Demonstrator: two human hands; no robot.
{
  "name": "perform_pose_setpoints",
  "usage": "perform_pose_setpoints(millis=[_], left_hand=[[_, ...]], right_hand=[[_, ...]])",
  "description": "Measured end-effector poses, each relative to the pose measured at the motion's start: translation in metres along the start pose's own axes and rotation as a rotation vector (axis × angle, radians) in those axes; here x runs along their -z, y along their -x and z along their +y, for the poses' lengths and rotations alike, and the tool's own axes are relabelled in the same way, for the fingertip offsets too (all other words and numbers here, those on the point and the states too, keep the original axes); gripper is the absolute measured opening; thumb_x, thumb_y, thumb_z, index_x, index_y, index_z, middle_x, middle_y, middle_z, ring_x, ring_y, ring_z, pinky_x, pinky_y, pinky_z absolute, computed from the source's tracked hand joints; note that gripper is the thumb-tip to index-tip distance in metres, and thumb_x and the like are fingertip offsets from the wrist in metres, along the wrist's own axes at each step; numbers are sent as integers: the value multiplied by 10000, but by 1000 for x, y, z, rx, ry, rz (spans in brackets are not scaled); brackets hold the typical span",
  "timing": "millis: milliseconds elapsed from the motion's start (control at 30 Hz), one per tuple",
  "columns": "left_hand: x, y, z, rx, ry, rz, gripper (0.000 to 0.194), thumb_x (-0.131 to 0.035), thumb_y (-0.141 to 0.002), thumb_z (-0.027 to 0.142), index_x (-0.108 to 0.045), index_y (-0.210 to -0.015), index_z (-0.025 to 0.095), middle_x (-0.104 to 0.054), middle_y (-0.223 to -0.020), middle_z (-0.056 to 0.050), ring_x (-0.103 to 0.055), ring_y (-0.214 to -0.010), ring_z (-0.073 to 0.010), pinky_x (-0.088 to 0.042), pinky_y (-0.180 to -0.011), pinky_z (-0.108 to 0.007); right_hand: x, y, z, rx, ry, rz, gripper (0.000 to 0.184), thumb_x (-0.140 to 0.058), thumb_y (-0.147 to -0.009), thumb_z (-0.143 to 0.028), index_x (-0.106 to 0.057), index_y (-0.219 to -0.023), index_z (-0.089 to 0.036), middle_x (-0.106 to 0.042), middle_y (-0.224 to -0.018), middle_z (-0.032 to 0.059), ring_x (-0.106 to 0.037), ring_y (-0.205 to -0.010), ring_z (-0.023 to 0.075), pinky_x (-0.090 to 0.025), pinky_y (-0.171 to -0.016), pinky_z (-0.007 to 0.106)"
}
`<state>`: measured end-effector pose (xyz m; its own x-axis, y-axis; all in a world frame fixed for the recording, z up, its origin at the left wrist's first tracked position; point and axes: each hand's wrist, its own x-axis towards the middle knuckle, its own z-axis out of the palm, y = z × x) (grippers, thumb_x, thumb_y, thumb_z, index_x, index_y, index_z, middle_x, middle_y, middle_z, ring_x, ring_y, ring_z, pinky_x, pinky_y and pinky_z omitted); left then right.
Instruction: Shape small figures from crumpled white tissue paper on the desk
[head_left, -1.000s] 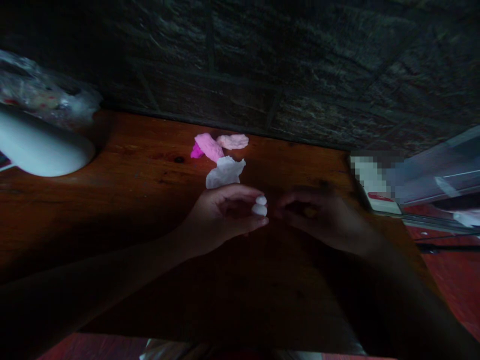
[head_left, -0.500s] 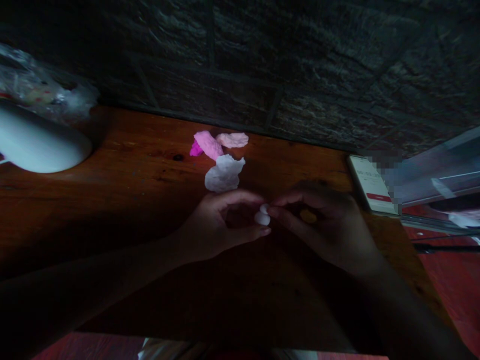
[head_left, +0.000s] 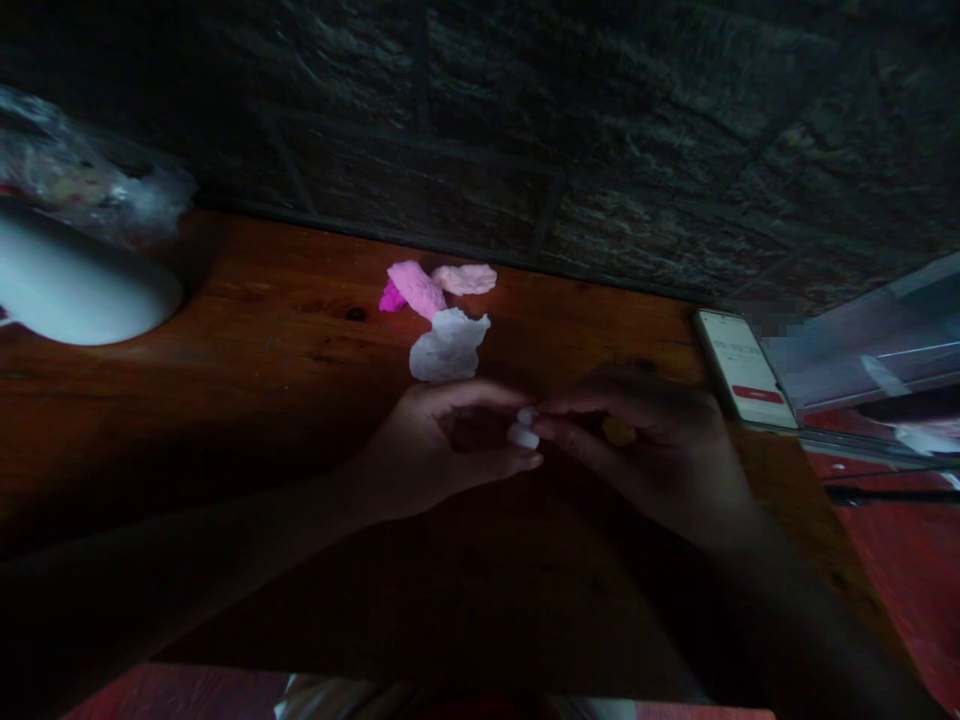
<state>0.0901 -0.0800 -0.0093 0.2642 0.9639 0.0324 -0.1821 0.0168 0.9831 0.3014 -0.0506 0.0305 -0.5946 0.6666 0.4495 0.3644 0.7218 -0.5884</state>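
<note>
My left hand (head_left: 457,440) pinches a small white clay piece (head_left: 523,437) between thumb and forefinger. The piece looks like two balls, a smaller one on top of a larger one. From the right, the thumb and forefinger of my right hand (head_left: 637,430) close on the smaller ball and partly cover it. A dull yellow lump (head_left: 619,431) shows in the gap of my right hand; whether it is in the palm or on the table I cannot tell. Just beyond my left hand lies a flattened, ragged white clay sheet (head_left: 448,346).
Pink clay (head_left: 417,288), a pale pink strip (head_left: 466,279) and a magenta bit (head_left: 391,296) lie near the stone wall. A white mug (head_left: 90,285) and a clear plastic bag (head_left: 82,185) are at left. A phone (head_left: 746,370) lies on the table's right side.
My right hand has come left to touch the clay piece, its fingers now on the smaller ball. My left hand has shifted slightly down, keeping its hold.
</note>
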Motion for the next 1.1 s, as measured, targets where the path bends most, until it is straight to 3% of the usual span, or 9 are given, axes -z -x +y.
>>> perform_pose_setpoints(millis=[167, 333, 467, 833, 1100], left_hand=[[-1, -2, 3, 24, 57, 6, 302, -883, -686, 97, -760, -954, 163, -809, -867, 7, -758, -709, -115, -606, -585, -163], [-1, -2, 4, 45, 46, 9, 299, -884, -681, 106, -752, -943, 163, -806, -868, 1, -755, -706, -122, -595, -555, -164], [-1, -1, 5, 53, 39, -15, 303, -887, -678, 120, -751, -944, 163, -808, -886, -6, -764, -729, -134, -618, -596, -186], [1, 1, 5, 48, -37, -42, 320, -909, -678, 167, -772, -967, 167, -823, -945, -40, -787, -826, -175, -661, -733, -252], [0, 3, 1, 51, 17, -30, 343, -918, -667, 142, -773, -976, 172, -826, -923, -16, -789, -806, -163, -666, -738, -247]], right_hand=[[6, 2, 4, -42, -56, 6, 201, -809, -891, -177, -777, -1084, -219, -817, -964, 27, -757, -808, 136, -590, -732, 230], [7, 2, 5, -54, -142, -32, 195, -729, -935, -101, -777, -1087, -212, -801, -923, 12, -732, -751, 103, -572, -691, 200], [7, 1, 5, -31, -151, -68, 198, -700, -953, -88, -777, -1090, -209, -780, -901, 3, -694, -677, 83, -557, -661, 196], [8, 0, 5, 11, -102, -88, 127, -753, -926, -122, -756, -1019, -208, -793, -919, 29, -744, -822, 131, -581, -733, 229], [6, 1, 2, -124, -227, -70, 55, -781, -909, -164, -754, -954, -182, -776, -872, 26, -720, -753, 124, -572, -666, 214]])
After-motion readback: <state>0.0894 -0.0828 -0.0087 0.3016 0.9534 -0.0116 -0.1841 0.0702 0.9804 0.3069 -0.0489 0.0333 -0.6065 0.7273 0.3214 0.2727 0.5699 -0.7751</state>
